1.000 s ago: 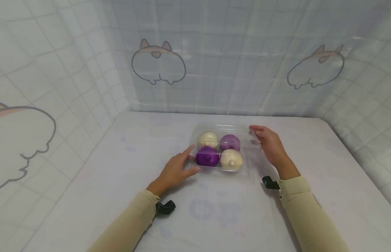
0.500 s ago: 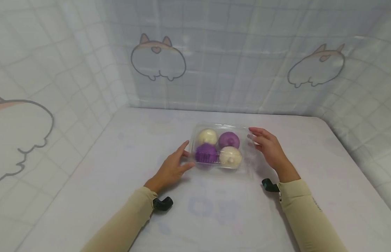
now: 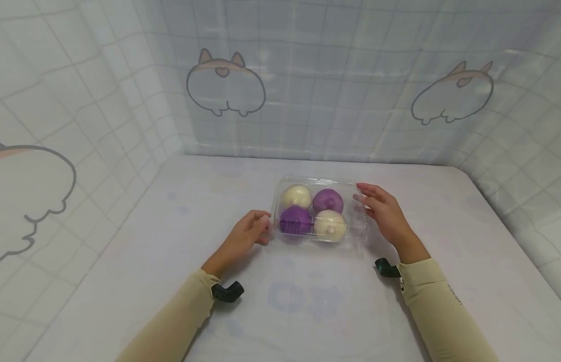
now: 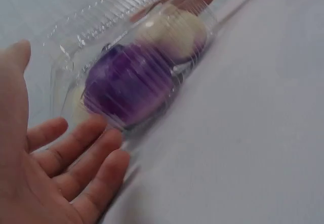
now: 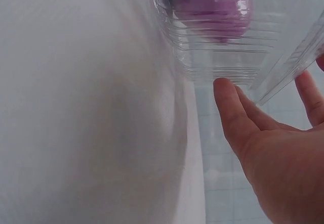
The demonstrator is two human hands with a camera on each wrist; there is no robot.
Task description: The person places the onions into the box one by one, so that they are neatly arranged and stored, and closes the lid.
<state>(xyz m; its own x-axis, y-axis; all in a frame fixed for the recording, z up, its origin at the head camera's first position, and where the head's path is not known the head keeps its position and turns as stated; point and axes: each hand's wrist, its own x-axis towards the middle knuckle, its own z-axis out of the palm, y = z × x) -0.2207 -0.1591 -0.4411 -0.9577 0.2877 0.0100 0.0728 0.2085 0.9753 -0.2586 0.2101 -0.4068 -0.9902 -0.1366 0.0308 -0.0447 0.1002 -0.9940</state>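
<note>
Head view shows a clear plastic clamshell box (image 3: 317, 211) lying near the middle of a white table cover (image 3: 126, 281), lid down over four round buns in two rows: a cream bun (image 3: 296, 195) and a purple bun (image 3: 328, 200) at the back, a darker purple bun (image 3: 295, 219) and a second cream bun (image 3: 330, 223) in front. The left hand (image 3: 245, 237) rests on the cover at the box's left front corner, fingers loosely bent with their tips against the plastic, gripping nothing. The right hand (image 3: 383, 211) sits at the box's right end, fingers nearly straight, fingertips touching the rim flange.

Left wrist view shows relaxed fingers (image 4: 76, 148) meeting the ribbed wall beside the dark purple bun (image 4: 126, 85). Right wrist view shows an open palm (image 5: 276, 163) just under the clamshell's edge (image 5: 238, 47).

No label or writing can be read on the box; faint bluish marks on the cover are too blurred to make out. Cartoon animal outlines (image 3: 225, 85) decorate the tiled backdrop.
</note>
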